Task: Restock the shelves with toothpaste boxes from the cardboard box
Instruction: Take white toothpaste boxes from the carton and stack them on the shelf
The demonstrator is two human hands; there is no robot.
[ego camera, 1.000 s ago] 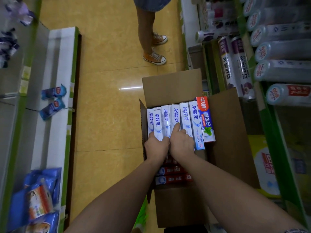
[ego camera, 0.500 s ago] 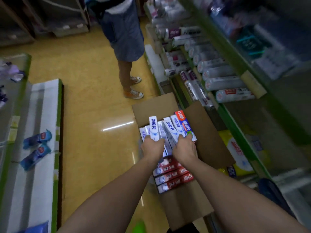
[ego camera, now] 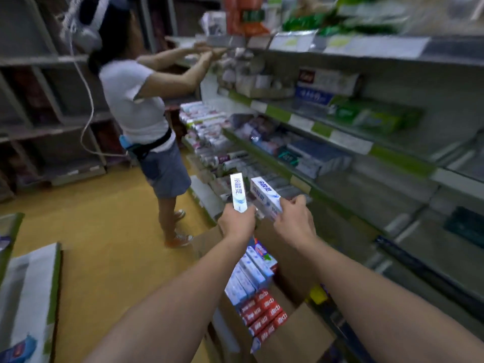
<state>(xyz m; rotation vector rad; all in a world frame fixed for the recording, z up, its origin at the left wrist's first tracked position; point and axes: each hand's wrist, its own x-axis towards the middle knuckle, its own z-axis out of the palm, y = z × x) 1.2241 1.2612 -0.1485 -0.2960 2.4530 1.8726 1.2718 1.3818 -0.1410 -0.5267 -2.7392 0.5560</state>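
Above the carton [ego camera: 296,334] — boxed toothpaste [ego camera: 238,193]

Motion blur is smearing the top shelf goods [ego camera: 340,19] beyond reading. The left hand [ego camera: 237,222] is hiding its box's lower end [ego camera: 239,205]; the cardboard box [ego camera: 293,336] is running off the bottom edge

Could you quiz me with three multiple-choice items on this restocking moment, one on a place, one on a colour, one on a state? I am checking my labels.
1. Where is the cardboard box?
A. on the floor beside the shelves
B. on the top shelf
C. in another person's arms

2. What colour are the boxes at the near end of the carton?
A. green
B. red
C. black

3. What is the left hand doing?
A. hanging idle
B. pressing the floor
C. gripping a white toothpaste box

Answers: 1 A, it stands low by the shelf base. 2 B, the red boxes lie nearest. 3 C, its fingers wrap the box; the right hand grips more boxes.
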